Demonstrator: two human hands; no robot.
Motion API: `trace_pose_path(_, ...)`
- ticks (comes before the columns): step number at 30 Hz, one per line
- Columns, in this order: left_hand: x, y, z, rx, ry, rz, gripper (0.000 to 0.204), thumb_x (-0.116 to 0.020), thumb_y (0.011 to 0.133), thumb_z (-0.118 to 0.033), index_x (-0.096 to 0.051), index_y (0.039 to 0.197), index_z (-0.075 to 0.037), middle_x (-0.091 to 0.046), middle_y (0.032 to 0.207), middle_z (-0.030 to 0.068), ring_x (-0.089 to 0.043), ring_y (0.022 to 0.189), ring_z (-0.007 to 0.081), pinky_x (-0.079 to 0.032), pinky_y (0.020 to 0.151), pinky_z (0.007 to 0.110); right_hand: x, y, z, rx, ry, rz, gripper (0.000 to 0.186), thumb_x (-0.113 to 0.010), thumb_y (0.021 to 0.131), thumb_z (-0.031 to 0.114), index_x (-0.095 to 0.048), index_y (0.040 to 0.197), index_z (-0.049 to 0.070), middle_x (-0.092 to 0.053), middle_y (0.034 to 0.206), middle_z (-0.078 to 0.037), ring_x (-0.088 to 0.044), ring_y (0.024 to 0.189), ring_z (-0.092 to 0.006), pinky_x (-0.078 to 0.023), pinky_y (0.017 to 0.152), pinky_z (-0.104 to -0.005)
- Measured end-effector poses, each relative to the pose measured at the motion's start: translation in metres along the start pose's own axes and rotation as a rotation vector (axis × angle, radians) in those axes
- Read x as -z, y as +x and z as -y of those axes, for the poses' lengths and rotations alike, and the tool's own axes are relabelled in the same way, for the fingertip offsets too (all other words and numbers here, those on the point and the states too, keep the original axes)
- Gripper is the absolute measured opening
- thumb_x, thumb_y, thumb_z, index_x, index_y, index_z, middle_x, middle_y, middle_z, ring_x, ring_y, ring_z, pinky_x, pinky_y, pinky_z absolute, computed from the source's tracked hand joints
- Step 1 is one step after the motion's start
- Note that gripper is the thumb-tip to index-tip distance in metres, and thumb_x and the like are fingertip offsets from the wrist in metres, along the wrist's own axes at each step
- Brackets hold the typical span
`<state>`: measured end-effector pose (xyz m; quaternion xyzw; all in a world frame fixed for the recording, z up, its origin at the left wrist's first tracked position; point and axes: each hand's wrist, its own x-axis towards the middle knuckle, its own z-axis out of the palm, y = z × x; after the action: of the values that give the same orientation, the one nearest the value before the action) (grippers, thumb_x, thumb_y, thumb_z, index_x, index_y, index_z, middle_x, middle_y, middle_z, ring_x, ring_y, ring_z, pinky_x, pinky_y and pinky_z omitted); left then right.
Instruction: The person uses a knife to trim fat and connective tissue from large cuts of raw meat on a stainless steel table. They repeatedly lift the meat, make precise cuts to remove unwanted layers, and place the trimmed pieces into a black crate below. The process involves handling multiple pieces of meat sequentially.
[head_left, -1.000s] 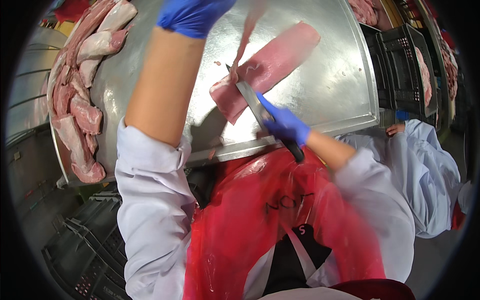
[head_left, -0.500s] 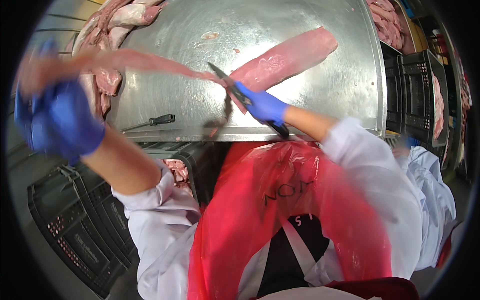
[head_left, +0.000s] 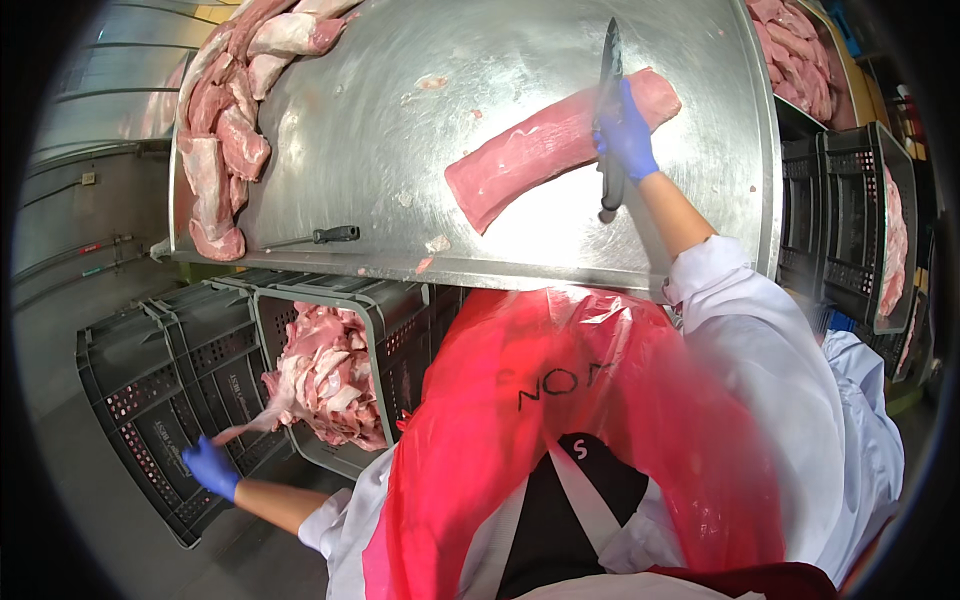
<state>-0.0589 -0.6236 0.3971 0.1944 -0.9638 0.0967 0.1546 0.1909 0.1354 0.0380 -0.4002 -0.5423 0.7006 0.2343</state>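
My right hand [head_left: 626, 135], in a blue glove, is closed round the black handle of a knife [head_left: 612, 62], its blade pointing away from me. Hand and knife are over the right part of a trimmed pork loin [head_left: 530, 150] lying slantwise on the metal table. Low at the left, my gloved left hand [head_left: 212, 470] is at the outer end of a thin strip of meat [head_left: 252, 426]. The strip's other end reaches the meat trimmings [head_left: 325, 375] heaped in a grey crate [head_left: 375, 340]. The fingertips look pinched on the strip, though they show small.
Untrimmed pieces of meat [head_left: 215, 130] line the left edge of the metal table [head_left: 370, 150]. A black-handled tool [head_left: 336, 234] lies near its front edge, with small scraps about. Dark crates [head_left: 165, 400] stand at lower left, others [head_left: 845, 200] at right. More meat [head_left: 795, 55] fills a container.
My left hand has swung down from above the table's left side to beside the crate with the strip, now apart from the loin. The knife has moved right, its tip now pointing away.
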Motion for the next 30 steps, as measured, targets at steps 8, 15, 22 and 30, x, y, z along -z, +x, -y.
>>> trace_pose_path(8,-0.123,-0.263,-0.525,-1.357,-0.994,0.923,0.046,-0.068,0.095,-0.030,-0.061,0.127,0.003,-0.066,0.122,0.0171,-0.063,0.113,0.0227,-0.049,0.098,0.036,-0.019,-0.009,-0.044,0.237,-0.489,-0.208,0.080,-0.050,0.094,0.018,-0.008,0.162,0.021,-0.065,0.076,-0.024,-0.066,0.065,-0.0392,-0.053,0.063,-0.0473)
trace_pose_path(15,-0.202,-0.358,-0.673,-1.107,-0.843,1.642,0.020,-0.065,0.095,-0.020,-0.072,0.098,-0.001,-0.067,0.087,0.0004,-0.058,0.078,0.0094,-0.049,0.077,0.026,-0.030,0.030,-0.026,0.255,-0.637,-0.293,0.079,-0.057,0.091,0.012,-0.021,0.161,0.019,-0.067,0.087,-0.017,-0.069,0.077,-0.0330,-0.054,0.075,-0.0405)
trace_pose_path(22,-0.168,-0.451,-0.666,-0.988,-1.130,1.511,0.019,-0.065,0.090,-0.016,-0.071,0.085,0.001,-0.065,0.073,0.0039,-0.056,0.068,0.0107,-0.048,0.063,0.031,0.070,0.102,0.002,0.213,-0.686,-0.185,0.072,-0.050,0.095,0.023,-0.021,0.159,0.032,-0.069,0.096,-0.029,-0.069,0.086,-0.0445,-0.056,0.079,-0.0480)
trace_pose_path(30,-0.179,-0.426,-0.669,-1.121,-1.134,1.388,0.018,-0.062,0.091,-0.015,-0.070,0.090,0.001,-0.066,0.077,0.0048,-0.057,0.069,0.0115,-0.048,0.066,0.030,0.007,0.063,0.029,0.365,-1.101,-0.152,0.075,-0.050,0.091,0.020,-0.020,0.160,0.022,-0.067,0.103,-0.033,-0.067,0.089,-0.0491,-0.052,0.084,-0.0526)
